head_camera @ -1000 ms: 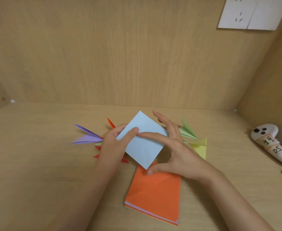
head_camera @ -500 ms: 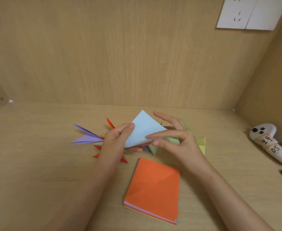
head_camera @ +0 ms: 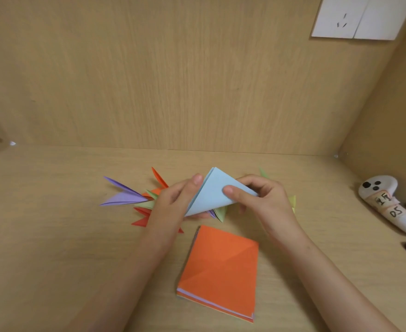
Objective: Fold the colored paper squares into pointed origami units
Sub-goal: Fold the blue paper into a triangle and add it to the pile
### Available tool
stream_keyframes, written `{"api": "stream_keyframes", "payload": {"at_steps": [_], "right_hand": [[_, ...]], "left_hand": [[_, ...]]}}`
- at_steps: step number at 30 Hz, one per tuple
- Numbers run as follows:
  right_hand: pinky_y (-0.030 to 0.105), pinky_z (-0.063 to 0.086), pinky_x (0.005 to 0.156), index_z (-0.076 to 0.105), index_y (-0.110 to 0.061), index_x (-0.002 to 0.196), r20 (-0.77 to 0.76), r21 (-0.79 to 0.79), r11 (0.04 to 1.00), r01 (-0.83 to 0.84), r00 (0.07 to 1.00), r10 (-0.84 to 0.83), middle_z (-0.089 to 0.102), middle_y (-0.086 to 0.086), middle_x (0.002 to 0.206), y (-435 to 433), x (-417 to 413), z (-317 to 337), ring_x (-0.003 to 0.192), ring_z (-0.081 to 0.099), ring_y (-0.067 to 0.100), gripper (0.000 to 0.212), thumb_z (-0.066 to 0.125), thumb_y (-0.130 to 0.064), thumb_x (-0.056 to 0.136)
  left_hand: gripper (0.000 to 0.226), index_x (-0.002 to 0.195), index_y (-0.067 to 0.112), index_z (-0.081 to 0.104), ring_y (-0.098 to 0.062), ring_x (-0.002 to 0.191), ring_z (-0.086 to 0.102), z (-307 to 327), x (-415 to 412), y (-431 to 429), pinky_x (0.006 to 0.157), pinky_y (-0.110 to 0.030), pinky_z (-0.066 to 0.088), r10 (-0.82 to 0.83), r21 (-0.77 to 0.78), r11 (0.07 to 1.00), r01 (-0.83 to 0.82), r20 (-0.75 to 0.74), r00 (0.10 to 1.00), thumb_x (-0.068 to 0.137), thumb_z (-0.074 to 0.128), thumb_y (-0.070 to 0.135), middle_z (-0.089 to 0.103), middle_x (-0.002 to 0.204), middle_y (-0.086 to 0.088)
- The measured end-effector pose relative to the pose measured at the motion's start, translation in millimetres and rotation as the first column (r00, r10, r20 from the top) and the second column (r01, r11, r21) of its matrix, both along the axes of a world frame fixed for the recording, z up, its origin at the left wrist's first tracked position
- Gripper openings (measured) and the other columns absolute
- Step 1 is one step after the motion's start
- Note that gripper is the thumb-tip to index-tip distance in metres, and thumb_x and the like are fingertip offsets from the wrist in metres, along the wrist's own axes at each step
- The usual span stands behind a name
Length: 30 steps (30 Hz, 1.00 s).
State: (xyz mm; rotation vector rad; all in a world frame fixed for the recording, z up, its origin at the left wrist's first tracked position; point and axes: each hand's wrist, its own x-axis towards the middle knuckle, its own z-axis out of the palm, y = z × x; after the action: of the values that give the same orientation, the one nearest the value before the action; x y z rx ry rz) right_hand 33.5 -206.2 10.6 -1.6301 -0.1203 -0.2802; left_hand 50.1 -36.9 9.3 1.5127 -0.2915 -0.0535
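Fingers [head_camera: 230, 190] of the right hand [head_camera: 266, 204] pinch the right side of the light blue paper square [head_camera: 209, 192], which is doubled into a triangle in the air. The left hand [head_camera: 170, 209] grips its left edge, thumb on top. The sheet hangs just above the pile of finished pointed paper units [head_camera: 125, 197], beyond the orange-topped stack of paper squares [head_camera: 221, 267] on the wooden desk [head_camera: 53, 236]. The two layers gape at the far tip, so the corners may be mismatched. Creasing now would likely set a skewed diagonal and leave the later points crooked.
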Motion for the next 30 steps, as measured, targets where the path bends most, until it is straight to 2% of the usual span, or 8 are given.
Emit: {"api": "stream_keyframes", "payload": {"at_steps": [1,3,7,9,14,19,27,30], "right_hand": [[0.019,0.040,0.055,0.069,-0.008,0.071,-0.002,-0.003,1.000,-0.004,1.000,0.004,0.064,-0.002,0.068,0.0,-0.4,0.0,0.052,0.048,0.013,0.008,0.076,-0.011,0.076],[0.019,0.040,0.054,0.069,-0.011,0.071,-0.009,-0.015,1.000,-0.016,1.000,0.016,0.064,-0.003,0.068,1.0,-1.1,0.6,0.052,0.048,0.013,0.008,0.076,-0.011,0.075],[0.016,0.041,0.051,0.067,-0.015,0.074,-0.001,-0.024,1.000,-0.009,1.000,0.009,0.065,-0.008,0.070,5.6,-0.7,0.8,0.053,0.050,0.006,0.014,0.078,-0.006,0.073],[0.017,0.041,0.051,0.065,-0.016,0.077,0.001,-0.020,1.000,0.001,1.000,-0.001,0.066,0.000,0.071,6.4,-0.8,0.2,0.054,0.050,0.009,0.018,0.078,-0.005,0.073],[0.026,0.049,0.050,0.065,-0.009,0.097,-0.016,0.078,0.997,-0.003,1.000,0.004,0.065,0.011,0.069,3.3,-1.4,1.9,0.061,0.057,0.015,0.023,0.073,-0.003,0.077],[0.021,0.048,0.049,0.070,-0.006,0.075,-0.044,0.091,0.995,0.036,0.999,-0.032,0.070,0.006,0.069,3.6,-1.1,3.9,0.058,0.060,0.010,0.005,0.073,-0.002,0.077],[0.020,0.046,0.049,0.069,-0.003,0.074,-0.035,0.058,0.998,0.040,0.999,-0.038,0.066,0.008,0.065,3.7,-1.5,3.9,0.053,0.056,0.012,0.006,0.072,0.000,0.078],[0.020,0.045,0.050,0.069,-0.004,0.073,-0.033,0.036,0.999,0.017,0.999,-0.016,0.064,0.010,0.066,4.0,-1.0,3.5,0.053,0.055,0.014,0.006,0.072,0.000,0.077]], "left_hand": [[0.025,0.078,0.022,0.070,-0.008,0.070,0.065,0.7,-0.6,-0.6,0.064,-0.015,0.049,0.026,-0.002,1.000,-0.026,0.036,0.999,0.078,0.060,0.045,0.068,0.074,0.006],[0.019,0.086,0.025,0.071,-0.002,0.078,0.067,0.3,-0.3,-1.3,0.069,-0.013,0.050,0.041,-0.026,0.999,-0.039,0.057,0.998,0.070,0.067,0.035,0.074,0.082,0.011],[0.018,0.090,0.024,0.072,-0.008,0.081,0.071,-2.6,-0.1,-0.9,0.070,-0.018,0.054,0.058,0.007,0.998,-0.059,0.067,0.996,0.077,0.074,0.012,0.075,0.086,0.007],[0.017,0.086,0.024,0.072,-0.007,0.076,0.071,-3.1,-0.7,-1.3,0.066,-0.016,0.054,0.066,0.003,0.998,-0.066,0.073,0.995,0.079,0.072,0.008,0.075,0.081,0.007],[0.020,0.082,0.024,0.071,-0.002,0.070,0.069,-0.9,-1.1,-3.3,0.062,-0.013,0.052,0.082,-0.008,0.997,-0.082,0.075,0.994,0.080,0.070,0.005,0.074,0.074,0.011],[0.019,0.081,0.024,0.071,-0.001,0.068,0.068,0.1,-1.6,-4.1,0.060,-0.013,0.051,0.094,0.003,0.996,-0.094,0.080,0.992,0.080,0.071,0.005,0.074,0.072,0.011],[0.017,0.077,0.027,0.069,0.005,0.063,0.065,2.6,-4.1,-5.0,0.053,-0.009,0.046,0.106,-0.004,0.994,-0.106,0.060,0.993,0.083,0.069,0.010,0.072,0.067,0.016],[0.018,0.075,0.027,0.068,0.006,0.064,0.065,2.4,-2.2,-4.1,0.059,-0.008,0.046,0.147,-0.022,0.989,-0.146,0.054,0.988,0.082,0.070,0.011,0.071,0.066,0.017]]}}
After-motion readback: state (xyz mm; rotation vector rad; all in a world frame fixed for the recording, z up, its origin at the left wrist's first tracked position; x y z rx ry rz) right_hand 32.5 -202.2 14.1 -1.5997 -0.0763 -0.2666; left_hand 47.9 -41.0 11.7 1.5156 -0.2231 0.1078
